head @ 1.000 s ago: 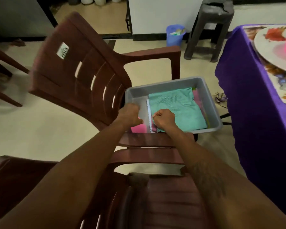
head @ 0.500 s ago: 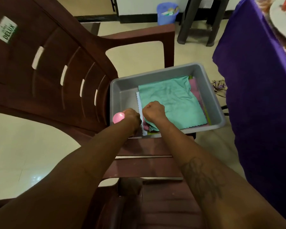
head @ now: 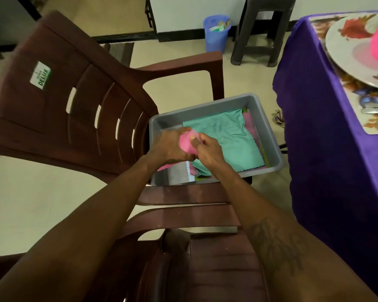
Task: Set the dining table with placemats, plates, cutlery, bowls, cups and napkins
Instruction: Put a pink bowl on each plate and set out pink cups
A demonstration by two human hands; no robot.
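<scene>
Nearest is a brown plastic armchair. Beyond its arm, the left hand and right hand both grasp a pink cloth piece above the left side of the grey plastic tray. Half a second ago it only peeped from the left fist at the tray's near left corner, and the right fist lay on the teal cloth. That cloth lies flat in the tray, which sits on a second brown chair. Farther right, a white floral plate rests on the purple-draped bench.

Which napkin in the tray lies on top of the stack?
The teal napkin; the pink napkin shows only as an edge beneath it.
</scene>
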